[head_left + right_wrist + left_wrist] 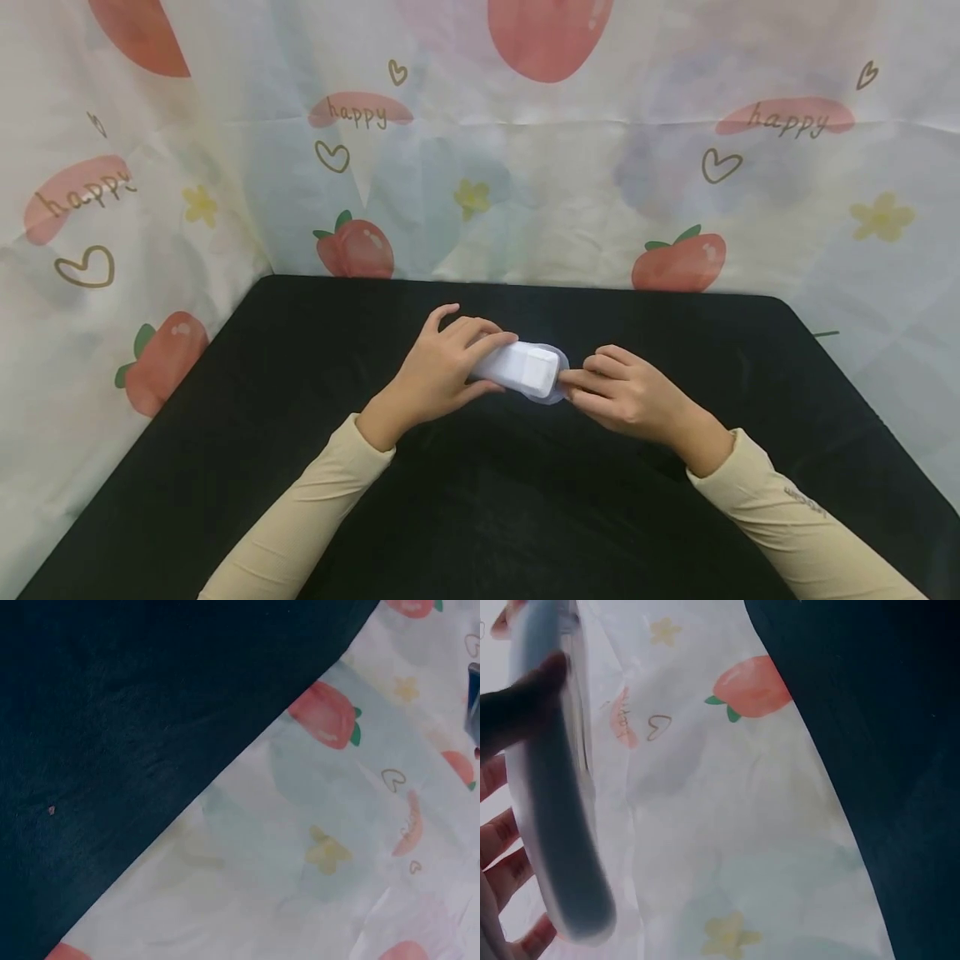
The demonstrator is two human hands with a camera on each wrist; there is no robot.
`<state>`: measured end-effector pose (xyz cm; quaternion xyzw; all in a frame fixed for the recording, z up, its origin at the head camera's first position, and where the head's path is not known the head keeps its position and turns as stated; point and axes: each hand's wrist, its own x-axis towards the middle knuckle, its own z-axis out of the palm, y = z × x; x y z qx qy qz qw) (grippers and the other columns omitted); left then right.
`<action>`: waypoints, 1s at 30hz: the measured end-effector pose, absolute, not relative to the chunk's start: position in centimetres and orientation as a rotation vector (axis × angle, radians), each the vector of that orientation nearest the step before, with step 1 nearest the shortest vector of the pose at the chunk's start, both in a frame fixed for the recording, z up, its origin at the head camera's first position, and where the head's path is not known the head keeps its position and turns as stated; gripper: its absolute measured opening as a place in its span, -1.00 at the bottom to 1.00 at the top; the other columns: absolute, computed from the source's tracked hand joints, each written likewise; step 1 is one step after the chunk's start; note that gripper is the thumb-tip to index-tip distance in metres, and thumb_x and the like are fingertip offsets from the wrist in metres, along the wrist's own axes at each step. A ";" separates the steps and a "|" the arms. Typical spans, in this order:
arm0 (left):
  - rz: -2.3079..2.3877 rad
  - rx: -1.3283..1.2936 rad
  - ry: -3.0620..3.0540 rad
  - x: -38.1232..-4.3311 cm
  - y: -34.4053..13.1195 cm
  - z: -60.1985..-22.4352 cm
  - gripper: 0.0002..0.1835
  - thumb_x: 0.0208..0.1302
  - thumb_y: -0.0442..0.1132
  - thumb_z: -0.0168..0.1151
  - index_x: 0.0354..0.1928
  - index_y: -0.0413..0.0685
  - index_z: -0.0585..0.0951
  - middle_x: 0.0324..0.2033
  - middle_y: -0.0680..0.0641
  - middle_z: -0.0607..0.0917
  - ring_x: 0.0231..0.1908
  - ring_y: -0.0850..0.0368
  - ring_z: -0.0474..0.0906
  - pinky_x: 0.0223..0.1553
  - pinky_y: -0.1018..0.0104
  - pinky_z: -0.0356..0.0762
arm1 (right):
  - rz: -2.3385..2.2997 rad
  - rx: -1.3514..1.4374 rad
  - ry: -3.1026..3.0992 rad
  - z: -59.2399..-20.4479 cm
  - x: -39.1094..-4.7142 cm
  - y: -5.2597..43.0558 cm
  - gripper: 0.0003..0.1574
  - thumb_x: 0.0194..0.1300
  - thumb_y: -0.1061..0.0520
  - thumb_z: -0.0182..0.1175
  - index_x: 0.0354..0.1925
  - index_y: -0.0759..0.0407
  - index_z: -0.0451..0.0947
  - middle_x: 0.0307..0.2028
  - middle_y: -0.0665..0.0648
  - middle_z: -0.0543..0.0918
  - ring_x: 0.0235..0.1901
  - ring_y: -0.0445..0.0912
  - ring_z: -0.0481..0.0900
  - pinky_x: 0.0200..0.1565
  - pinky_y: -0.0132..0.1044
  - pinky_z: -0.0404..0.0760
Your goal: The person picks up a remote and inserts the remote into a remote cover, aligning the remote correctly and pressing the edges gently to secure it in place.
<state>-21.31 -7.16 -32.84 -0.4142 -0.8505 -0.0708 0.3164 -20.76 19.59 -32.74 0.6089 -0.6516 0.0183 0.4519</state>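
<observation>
Above the black table, a white oblong object (522, 368) with rounded corners is held in the air; its exact kind is not clear. A translucent, rounded piece (547, 400) shows around its right end. My left hand (438, 367) grips the other end, thumb on the near side and fingers on the far side. The left wrist view shows the object's long smooth side (559, 825) between thumb and fingers. With curled fingers, my right hand (633, 392) pinches the edge at the right end. In the right wrist view, only a small dark sliver (474, 705) appears at the right border.
A black-covered table (480, 517) lies beneath both hands. Behind it and at its sides hangs a pale curtain (555, 200) printed with strawberries, hearts, yellow flowers and "happy" lettering. The table's far edge runs just below the curtain's strawberries.
</observation>
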 end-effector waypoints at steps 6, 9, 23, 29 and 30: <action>-0.105 -1.079 -2.223 -21.9 -7.1 -33.7 -0.37 -0.09 0.07 0.47 0.10 0.12 0.55 -0.11 0.03 0.61 -0.05 0.11 0.56 0.19 0.01 0.30 | 0.011 1.479 -1.753 -33.3 -20.9 19.7 -0.55 0.46 0.16 -0.14 -0.51 0.20 0.56 -0.37 0.07 0.75 -0.46 -0.09 0.47 -0.31 -0.27 0.50; -0.052 -1.092 -2.203 -22.1 -6.8 -34.4 -0.38 -0.07 0.08 0.46 0.09 0.13 0.55 -0.14 0.04 0.61 -0.08 0.13 0.56 0.14 0.05 0.34 | -0.024 1.471 -1.799 -33.8 -21.0 19.8 -0.54 0.47 0.18 -0.20 -0.44 0.19 0.58 -0.39 0.05 0.73 -0.44 -0.09 0.49 -0.28 -0.28 0.50; -0.012 -0.962 -2.231 -22.3 -5.6 -35.6 -0.37 -0.08 0.15 0.44 0.09 0.15 0.57 -0.18 0.00 0.61 -0.15 0.09 0.57 0.01 0.05 0.37 | 0.159 1.501 -1.935 -35.3 -21.9 19.6 -0.95 0.21 0.30 0.21 -0.36 0.20 0.61 -0.42 0.03 0.68 -0.40 -0.09 0.47 -0.26 -0.24 0.48; -0.026 -1.003 -2.326 -22.5 -5.5 -35.8 -0.38 -0.07 0.13 0.44 0.09 0.14 0.58 -0.19 0.01 0.61 -0.14 0.10 0.54 -0.02 0.08 0.36 | 0.164 1.506 -1.971 -35.0 -22.3 19.5 -0.64 -0.21 0.36 0.47 -0.35 0.17 0.62 -0.43 0.02 0.68 -0.40 -0.10 0.45 -0.29 -0.25 0.47; -0.033 -1.021 -2.342 -22.6 -5.5 -35.8 -0.39 -0.07 0.12 0.44 0.09 0.15 0.58 -0.18 0.01 0.60 -0.14 0.10 0.54 0.00 0.07 0.34 | 0.158 1.510 -1.977 -35.0 -22.5 19.5 -0.57 -0.30 0.34 0.51 -0.34 0.17 0.63 -0.42 0.02 0.68 -0.40 -0.09 0.45 -0.30 -0.24 0.47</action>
